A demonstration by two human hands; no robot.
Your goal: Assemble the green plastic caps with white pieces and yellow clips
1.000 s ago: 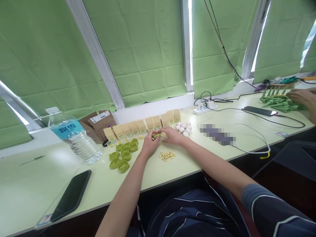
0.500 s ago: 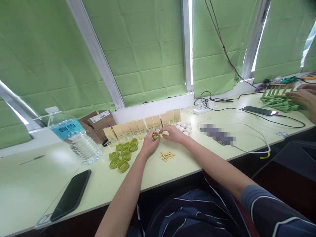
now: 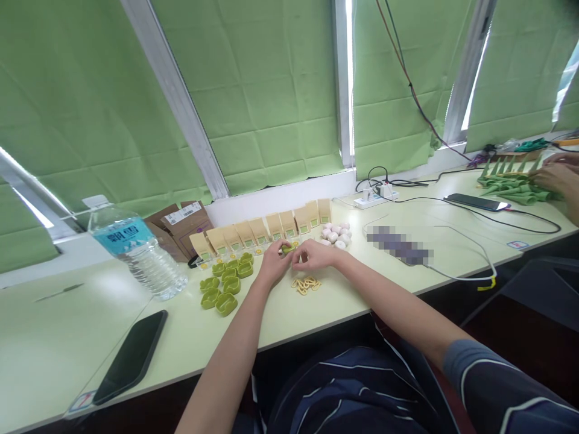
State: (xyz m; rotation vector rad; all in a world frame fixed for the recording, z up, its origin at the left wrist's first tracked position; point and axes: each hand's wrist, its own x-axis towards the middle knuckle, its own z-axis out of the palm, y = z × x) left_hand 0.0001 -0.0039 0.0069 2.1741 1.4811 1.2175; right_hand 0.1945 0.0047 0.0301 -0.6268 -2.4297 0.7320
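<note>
My left hand (image 3: 275, 263) is closed around a small green piece (image 3: 286, 248), much of it hidden by the fingers. Close against it, my right hand (image 3: 313, 254) has its fingers curled and the tips together; whatever they pinch, if anything, is too small to make out. Just below the hands lies a loose pile of yellow loops (image 3: 307, 285). Left of my left hand, several green animal-shaped cups (image 3: 226, 304) are grouped on the table. A row of small clear packs with tan card tops (image 3: 259, 231) stands behind the hands. Several pale round pieces (image 3: 337, 232) lie beyond my right hand.
A large water bottle (image 3: 136, 250) and a cardboard box (image 3: 183, 229) stand at left, with a black phone (image 3: 131, 357) near the front edge. A power strip (image 3: 375, 198) and cables run along the back. Another person's hands (image 3: 558, 178) handle green pieces at far right.
My right hand has shifted slightly down and toward me, its fingers now more curled. The yellow strip seen between its fingertips earlier no longer shows there. My left hand stays on the green piece.
</note>
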